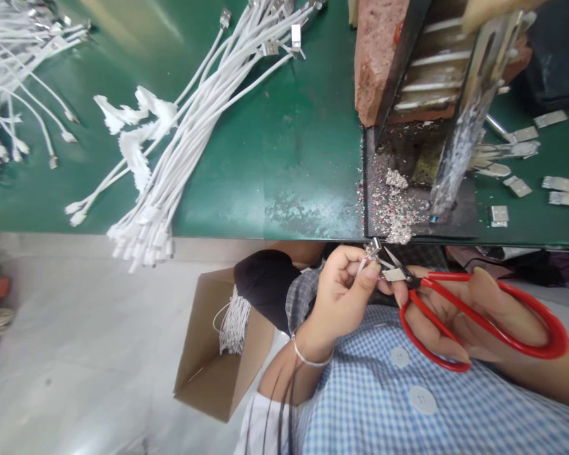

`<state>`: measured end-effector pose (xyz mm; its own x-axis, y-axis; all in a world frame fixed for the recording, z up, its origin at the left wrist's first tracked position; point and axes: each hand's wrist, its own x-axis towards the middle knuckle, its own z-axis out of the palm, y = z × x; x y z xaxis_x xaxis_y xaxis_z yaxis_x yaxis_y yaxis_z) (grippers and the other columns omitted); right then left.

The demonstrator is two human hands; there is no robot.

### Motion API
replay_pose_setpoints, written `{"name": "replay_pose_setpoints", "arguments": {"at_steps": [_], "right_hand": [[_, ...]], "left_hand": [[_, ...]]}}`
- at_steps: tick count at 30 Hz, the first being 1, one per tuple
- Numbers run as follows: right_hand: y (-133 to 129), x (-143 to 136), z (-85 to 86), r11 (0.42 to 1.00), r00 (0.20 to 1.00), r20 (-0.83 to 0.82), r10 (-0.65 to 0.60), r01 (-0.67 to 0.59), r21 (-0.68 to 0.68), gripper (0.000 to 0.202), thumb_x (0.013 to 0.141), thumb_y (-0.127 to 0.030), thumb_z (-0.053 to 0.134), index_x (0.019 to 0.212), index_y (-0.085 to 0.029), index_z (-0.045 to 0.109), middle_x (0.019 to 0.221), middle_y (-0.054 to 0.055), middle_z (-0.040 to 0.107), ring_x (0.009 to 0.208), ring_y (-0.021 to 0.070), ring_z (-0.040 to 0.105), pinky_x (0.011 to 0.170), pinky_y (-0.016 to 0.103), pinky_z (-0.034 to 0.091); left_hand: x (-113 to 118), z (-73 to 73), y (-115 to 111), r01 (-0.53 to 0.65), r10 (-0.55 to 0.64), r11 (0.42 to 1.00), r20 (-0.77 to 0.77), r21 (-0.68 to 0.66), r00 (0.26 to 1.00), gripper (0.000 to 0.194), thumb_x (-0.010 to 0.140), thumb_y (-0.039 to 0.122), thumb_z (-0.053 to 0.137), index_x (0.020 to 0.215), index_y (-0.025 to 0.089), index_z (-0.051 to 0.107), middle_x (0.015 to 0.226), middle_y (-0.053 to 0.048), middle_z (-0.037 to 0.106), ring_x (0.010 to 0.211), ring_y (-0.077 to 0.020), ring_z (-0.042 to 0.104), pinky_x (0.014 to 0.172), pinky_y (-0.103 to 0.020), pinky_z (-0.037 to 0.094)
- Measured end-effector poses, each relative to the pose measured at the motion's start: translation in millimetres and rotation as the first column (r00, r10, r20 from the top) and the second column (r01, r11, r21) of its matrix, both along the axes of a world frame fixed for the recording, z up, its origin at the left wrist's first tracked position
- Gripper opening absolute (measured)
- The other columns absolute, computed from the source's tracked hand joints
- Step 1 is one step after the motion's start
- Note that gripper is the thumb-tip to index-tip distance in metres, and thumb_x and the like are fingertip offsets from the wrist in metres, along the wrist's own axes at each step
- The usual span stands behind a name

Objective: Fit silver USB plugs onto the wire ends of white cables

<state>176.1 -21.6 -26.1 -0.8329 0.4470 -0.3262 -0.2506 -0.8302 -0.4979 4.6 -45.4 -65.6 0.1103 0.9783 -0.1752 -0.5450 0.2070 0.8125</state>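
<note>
My left hand (pixel 344 294) is closed in a pinch on a USB connector (pixel 373 248) with a short bit of white cable below it. Red-handled scissors (pixel 440 287) are in my right hand (pixel 459 309), whose fingers pass through the loops. The scissor blades (pixel 398 260) are parted and point toward the connector. A flat metal connector shell (pixel 394 275) shows near the right fingertips, beside the blades; whether the fingers touch it, I cannot tell. Both hands are just below the table's front edge, in front of a blue checked apron (pixel 384 385).
A bundle of white USB cables (pixel 189 126) lies on the green table (pixel 303 151), with another cable pile (pixel 9 82) at far left. A brick-weighted metal stand (pixel 379 69) holds back the right side, near loose metal shells (pixel 562 183). A cardboard box (pixel 203 360) with cables stands below.
</note>
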Motion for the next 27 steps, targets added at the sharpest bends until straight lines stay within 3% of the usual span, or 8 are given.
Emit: {"name": "replay_pose_setpoints", "arguments": {"at_steps": [20, 27], "right_hand": [[-1.2, -3.0, 4.8, 1.0, 0.999, 0.047, -0.024, 0.025, -0.018, 0.059, 0.088, -0.075, 0.042, 0.099, -0.02, 0.061, 0.047, -0.006, 0.047, 0.038, 0.0083, 0.031, 0.044, 0.021, 0.031], [-4.0, -5.9, 6.9, 0.998, 0.998, 0.042, -0.049, 0.05, -0.031, 0.053, 0.086, -0.076, 0.046, 0.091, -0.024, 0.057, 0.047, -0.007, 0.047, 0.039, 0.0082, 0.031, 0.046, 0.021, 0.032]], "left_hand": [[-1.3, -1.0, -0.6, 0.025, -0.026, 0.999, -0.087, -0.021, 0.996, 0.021, 0.095, 0.037, 0.063, 0.092, 0.019, 0.052, 0.064, 0.003, 0.066, 0.05, -0.0063, 0.057, 0.058, -0.019, 0.049], [-1.6, -0.8, 0.2, 0.023, -0.023, 1.0, -0.052, 0.001, 0.998, 0.017, 0.096, 0.032, 0.062, 0.092, 0.019, 0.052, 0.066, 0.004, 0.065, 0.05, -0.0046, 0.055, 0.058, -0.017, 0.048]]}}
